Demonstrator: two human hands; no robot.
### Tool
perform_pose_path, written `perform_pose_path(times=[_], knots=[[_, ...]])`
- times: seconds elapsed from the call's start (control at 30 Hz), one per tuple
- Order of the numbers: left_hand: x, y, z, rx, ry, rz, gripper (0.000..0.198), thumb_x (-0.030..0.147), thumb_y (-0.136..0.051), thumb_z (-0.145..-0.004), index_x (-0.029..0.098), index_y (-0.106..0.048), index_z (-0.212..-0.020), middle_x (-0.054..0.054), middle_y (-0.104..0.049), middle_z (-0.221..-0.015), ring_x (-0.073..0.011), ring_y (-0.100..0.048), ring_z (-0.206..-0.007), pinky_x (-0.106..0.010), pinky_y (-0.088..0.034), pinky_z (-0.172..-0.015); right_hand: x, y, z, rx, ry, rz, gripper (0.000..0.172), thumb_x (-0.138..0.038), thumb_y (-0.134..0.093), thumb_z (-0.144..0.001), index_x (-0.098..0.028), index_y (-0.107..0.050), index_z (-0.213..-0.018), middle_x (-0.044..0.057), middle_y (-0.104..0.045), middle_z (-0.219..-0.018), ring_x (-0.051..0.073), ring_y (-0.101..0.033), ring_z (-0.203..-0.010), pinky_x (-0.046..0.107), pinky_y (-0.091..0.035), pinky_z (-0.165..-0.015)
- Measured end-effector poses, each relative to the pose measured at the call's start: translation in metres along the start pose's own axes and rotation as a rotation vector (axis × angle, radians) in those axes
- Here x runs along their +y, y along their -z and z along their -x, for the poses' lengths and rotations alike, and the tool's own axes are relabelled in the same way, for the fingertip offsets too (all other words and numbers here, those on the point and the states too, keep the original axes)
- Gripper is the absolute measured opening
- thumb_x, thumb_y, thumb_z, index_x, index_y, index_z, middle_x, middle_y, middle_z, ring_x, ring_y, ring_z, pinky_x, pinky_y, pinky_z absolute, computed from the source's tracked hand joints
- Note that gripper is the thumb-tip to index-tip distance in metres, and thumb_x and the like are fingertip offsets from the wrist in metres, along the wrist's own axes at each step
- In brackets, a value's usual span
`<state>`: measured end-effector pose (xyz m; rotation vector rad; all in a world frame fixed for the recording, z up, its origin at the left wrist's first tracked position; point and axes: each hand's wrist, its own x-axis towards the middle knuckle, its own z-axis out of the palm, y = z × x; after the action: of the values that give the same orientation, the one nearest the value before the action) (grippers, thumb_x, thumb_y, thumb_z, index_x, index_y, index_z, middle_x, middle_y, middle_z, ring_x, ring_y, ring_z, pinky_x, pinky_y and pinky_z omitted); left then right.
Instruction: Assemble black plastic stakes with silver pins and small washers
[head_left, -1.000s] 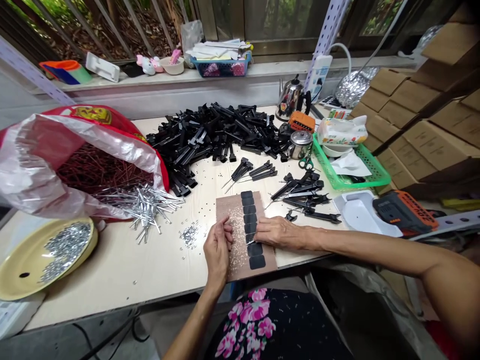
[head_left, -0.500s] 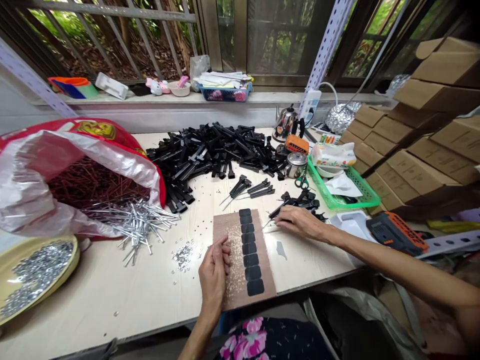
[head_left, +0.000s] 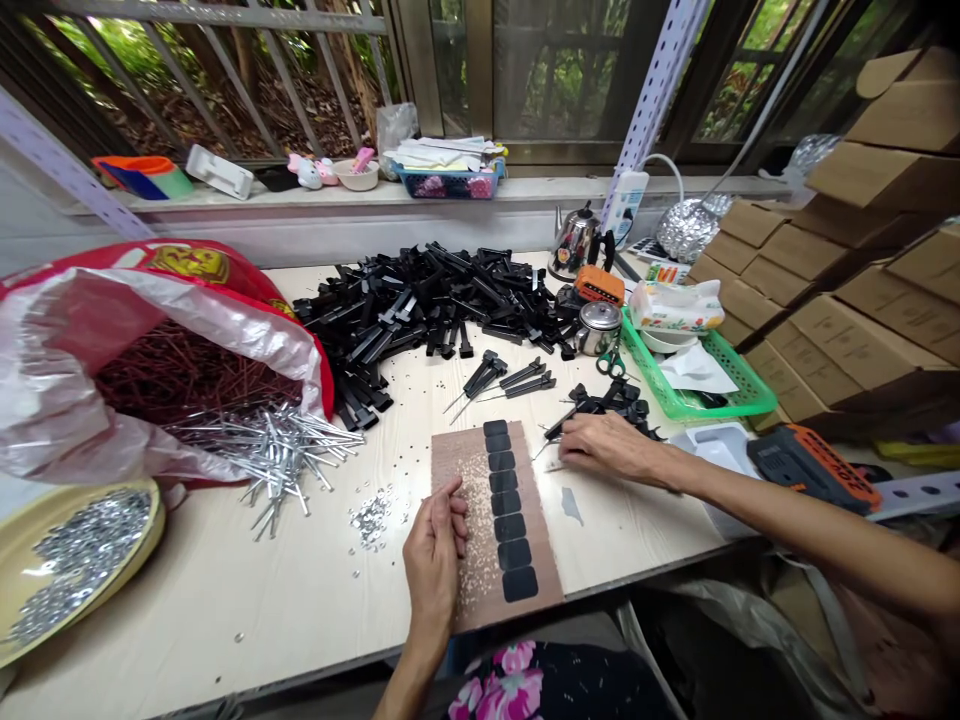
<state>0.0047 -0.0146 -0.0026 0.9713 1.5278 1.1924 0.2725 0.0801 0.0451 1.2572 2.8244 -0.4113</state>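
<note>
My left hand (head_left: 437,545) rests at the left side of a brown board (head_left: 546,560), its fingers loosely curled together; nothing shows in them. On the board lie speckled light bits and a column of black rounded squares (head_left: 511,527). My right hand (head_left: 609,447) is on the table right of the board, its fingers bent down and pinched. What they hold, if anything, I cannot make out. It touches or nearly touches a small heap of black plastic pieces (head_left: 628,402). Above the board lie several black pieces with thin metal rods (head_left: 484,372).
A big pile of black pieces (head_left: 435,295) covers the back. Left are a red sack (head_left: 259,275), loose silver screws or nails (head_left: 281,465), small metal nuts (head_left: 371,515) and a yellow bowl (head_left: 154,545). Right are a green basket (head_left: 739,400), scissors (head_left: 611,362), a battery pack (head_left: 814,470) and stacked cartons (head_left: 847,345).
The view has shifted slightly. My right hand's fingers have drawn in closer to the small heap, and the thin strip by their tips shows less. My left hand stays beside the board.
</note>
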Motion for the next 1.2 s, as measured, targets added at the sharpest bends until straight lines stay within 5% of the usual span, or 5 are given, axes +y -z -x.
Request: perform_pose_path(times=[0.13, 0.3, 0.53, 0.77, 1.2], knots=[[0.000, -0.002, 0.000, 0.001, 0.008, 0.022, 0.048, 0.053, -0.042, -0.089, 0.016, -0.061, -0.112, 0.001, -0.052, -0.071, -0.0083, -0.041, -0.052, -0.020, -0.036, -0.046, -0.002, 0.016, -0.018, 0.012, -0.064, 0.226, 0.018, -0.034, -0.059, -0.087, -0.021, -0.067, -0.077, 0.004, -0.062, -0.084, 0.018, -0.050, -0.082, 0.028, -0.026, -0.065], [0.008, 0.011, 0.004, 0.068, -0.032, -0.014, 0.043, 0.050, -0.046, -0.088, 0.017, -0.063, -0.108, 0.000, -0.056, -0.074, -0.0095, -0.046, -0.054, -0.022, -0.040, -0.049, -0.016, 0.001, -0.104, 0.233, 0.198, 0.315, 0.017, -0.022, -0.047, -0.094, -0.021, -0.063, -0.088, 0.005, -0.061, -0.089, 0.019, -0.043, -0.086, 0.031, -0.024, -0.068], [-0.001, 0.119, 0.003, 0.443, -0.190, -0.601, 0.032, 0.043, -0.051, -0.085, 0.020, -0.068, -0.100, -0.005, -0.065, -0.095, -0.0173, -0.059, -0.079, -0.029, -0.046, -0.072, -0.013, -0.033, -0.181, 0.227, 0.459, 0.430, 0.017, -0.013, -0.047, -0.091, -0.014, -0.061, -0.084, 0.008, -0.061, -0.087, 0.020, -0.045, -0.086, 0.034, -0.028, -0.076], [-0.024, 0.153, 0.015, 0.339, -0.249, -0.739, 0.028, 0.039, -0.050, -0.087, 0.020, -0.070, -0.096, -0.006, -0.063, -0.090, -0.0186, -0.060, -0.081, -0.029, -0.047, -0.073, -0.029, -0.008, -0.168, 0.508, 0.551, 0.116, 0.027, -0.019, -0.035, -0.097, -0.018, -0.061, -0.106, 0.009, -0.063, -0.103, 0.020, -0.051, -0.099, 0.037, -0.039, -0.086], [-0.025, 0.136, 0.002, 0.078, -0.356, -0.845, 0.024, 0.031, -0.048, -0.089, 0.025, -0.070, -0.094, -0.004, -0.059, -0.085, -0.0154, -0.056, -0.075, -0.024, -0.042, -0.068, -0.131, -0.032, -0.116, 0.396, 0.347, -0.502, 0.026, -0.023, -0.045, -0.095, -0.014, -0.063, -0.110, 0.007, -0.061, -0.092, 0.014, -0.057, -0.079, 0.029, -0.052, -0.068]])
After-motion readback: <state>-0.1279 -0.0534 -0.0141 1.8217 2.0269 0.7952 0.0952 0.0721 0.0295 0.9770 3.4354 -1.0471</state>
